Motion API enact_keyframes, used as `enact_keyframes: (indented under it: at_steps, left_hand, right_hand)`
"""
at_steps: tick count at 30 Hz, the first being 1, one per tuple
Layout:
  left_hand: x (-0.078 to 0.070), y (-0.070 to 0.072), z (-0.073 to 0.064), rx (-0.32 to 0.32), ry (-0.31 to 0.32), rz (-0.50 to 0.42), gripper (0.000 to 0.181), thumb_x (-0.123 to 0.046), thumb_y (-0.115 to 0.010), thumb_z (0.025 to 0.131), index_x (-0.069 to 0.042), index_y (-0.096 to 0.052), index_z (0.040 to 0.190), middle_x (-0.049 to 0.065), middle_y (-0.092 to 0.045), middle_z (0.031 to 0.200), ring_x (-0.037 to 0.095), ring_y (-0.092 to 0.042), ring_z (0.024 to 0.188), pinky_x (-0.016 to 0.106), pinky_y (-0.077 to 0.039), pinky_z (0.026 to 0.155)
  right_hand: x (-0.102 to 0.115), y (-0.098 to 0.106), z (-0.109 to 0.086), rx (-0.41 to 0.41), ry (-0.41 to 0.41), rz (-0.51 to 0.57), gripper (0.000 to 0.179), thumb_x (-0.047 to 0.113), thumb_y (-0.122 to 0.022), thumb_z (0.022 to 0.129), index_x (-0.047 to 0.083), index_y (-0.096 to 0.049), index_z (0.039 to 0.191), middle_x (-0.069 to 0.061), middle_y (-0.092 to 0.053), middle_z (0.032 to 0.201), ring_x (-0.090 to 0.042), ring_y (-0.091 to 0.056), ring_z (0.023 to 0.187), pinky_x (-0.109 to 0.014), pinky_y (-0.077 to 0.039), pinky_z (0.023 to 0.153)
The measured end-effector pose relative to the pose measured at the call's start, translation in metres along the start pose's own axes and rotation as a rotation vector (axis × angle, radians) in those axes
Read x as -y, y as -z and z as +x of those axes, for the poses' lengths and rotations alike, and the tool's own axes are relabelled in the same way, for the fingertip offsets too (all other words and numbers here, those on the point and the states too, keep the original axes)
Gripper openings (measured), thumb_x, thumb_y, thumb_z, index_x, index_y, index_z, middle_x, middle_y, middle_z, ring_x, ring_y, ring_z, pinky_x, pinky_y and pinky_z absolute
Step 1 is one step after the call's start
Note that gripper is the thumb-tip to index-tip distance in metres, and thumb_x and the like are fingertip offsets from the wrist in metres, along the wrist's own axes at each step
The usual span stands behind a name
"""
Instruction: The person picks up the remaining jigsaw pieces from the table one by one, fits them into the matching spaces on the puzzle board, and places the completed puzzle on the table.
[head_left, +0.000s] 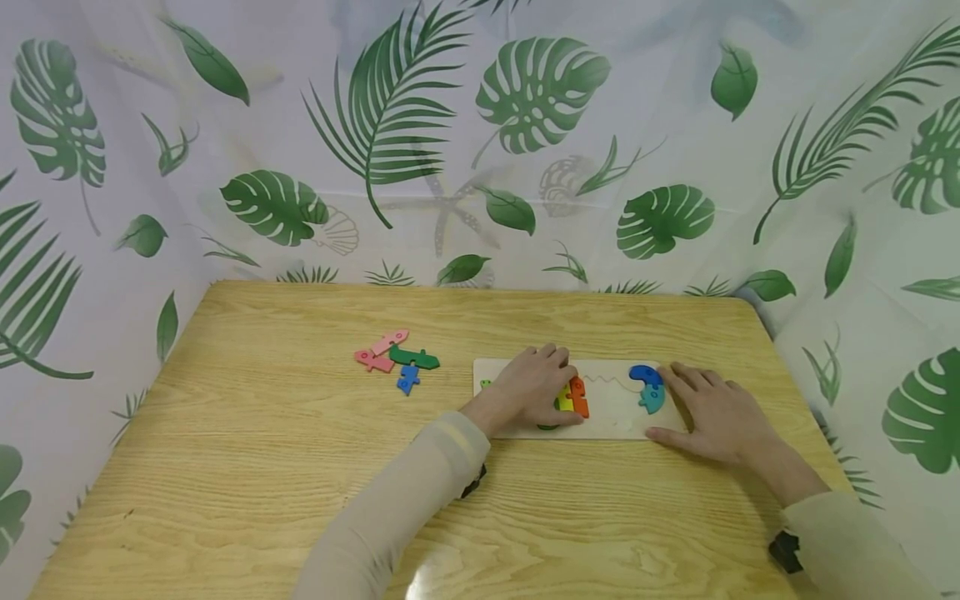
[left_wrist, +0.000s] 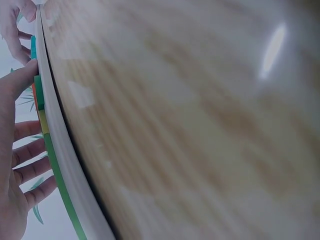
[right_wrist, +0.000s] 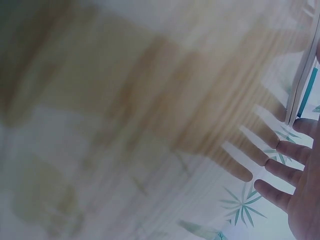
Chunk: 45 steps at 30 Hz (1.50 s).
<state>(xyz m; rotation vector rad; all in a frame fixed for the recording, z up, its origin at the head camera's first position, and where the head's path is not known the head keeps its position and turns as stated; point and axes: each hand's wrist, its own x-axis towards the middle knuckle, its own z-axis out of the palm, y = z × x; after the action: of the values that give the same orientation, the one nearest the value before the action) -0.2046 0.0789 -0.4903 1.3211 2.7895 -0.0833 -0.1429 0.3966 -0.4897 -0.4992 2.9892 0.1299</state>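
Observation:
A pale wooden puzzle board (head_left: 611, 417) lies on the table. My left hand (head_left: 528, 387) reaches over its left part, fingers and thumb resting on the pieces, palm arched above. Beside its fingers show an orange piece (head_left: 580, 397) and a yellow piece (head_left: 564, 397); the hand hides much of the green pieces. A dark blue piece (head_left: 645, 374) and a teal piece (head_left: 652, 400) sit joined near the board's right end. There my right hand (head_left: 716, 415) spreads its fingers, fingertips and thumb right at the board's edge. In the right wrist view the fingers (right_wrist: 282, 172) are straight and apart.
Left of the board lie several loose puzzle pieces: a light pink piece (head_left: 390, 342), a darker pink piece (head_left: 374, 361), a green piece (head_left: 415, 358) and a blue piece (head_left: 408, 380). A leaf-patterned curtain (head_left: 480, 167) borders the wooden table (head_left: 262, 458) behind and at the sides.

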Motion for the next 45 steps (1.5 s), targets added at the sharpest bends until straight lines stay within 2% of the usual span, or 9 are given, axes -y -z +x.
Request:
enact_keyframes:
  at_steps: [14,26,35,45]
  left_hand:
    - [0.000,0.001,0.000,0.001,0.003,-0.018,0.076,-0.080,-0.048,0.097,-0.022,-0.059,0.145,0.000,-0.057,0.142,0.018,-0.055,0.127,0.037,-0.051,0.106]
    - [0.000,0.001,0.001,0.005,0.009,-0.035,0.078,-0.080,-0.049,0.096,-0.021,-0.058,0.147,0.001,-0.056,0.145,0.019,-0.054,0.129,0.037,-0.051,0.109]
    - [0.001,0.006,-0.005,0.023,-0.003,-0.061,0.080,-0.080,-0.049,0.096,-0.021,-0.054,0.150,0.002,-0.056,0.143,0.017,-0.054,0.123,0.035,-0.049,0.104]
    - [0.011,0.021,-0.021,0.061,0.015,-0.084,0.091,-0.082,-0.050,0.094,-0.020,-0.045,0.160,0.002,-0.052,0.155,0.020,-0.051,0.141,0.039,-0.044,0.118]
  right_hand:
    - [-0.001,-0.001,0.000,0.000,0.003,-0.003,0.111,0.086,-0.054,0.088,0.009,-0.035,0.165,-0.025,-0.041,0.164,-0.053,-0.047,0.143,-0.075,-0.044,0.107]
    - [-0.001,0.000,0.000,0.004,-0.002,0.002,0.111,0.086,-0.054,0.088,0.009,-0.034,0.165,-0.026,-0.041,0.164,-0.053,-0.046,0.144,-0.076,-0.043,0.108]
    - [-0.005,-0.006,0.002,-0.009,0.006,-0.013,0.111,0.087,-0.052,0.088,0.010,-0.034,0.165,-0.025,-0.042,0.164,-0.052,-0.047,0.143,-0.075,-0.045,0.106]
    - [-0.002,-0.003,0.000,-0.006,0.000,-0.008,0.111,0.087,-0.053,0.088,0.009,-0.035,0.165,-0.026,-0.042,0.164,-0.053,-0.047,0.143,-0.074,-0.045,0.107]
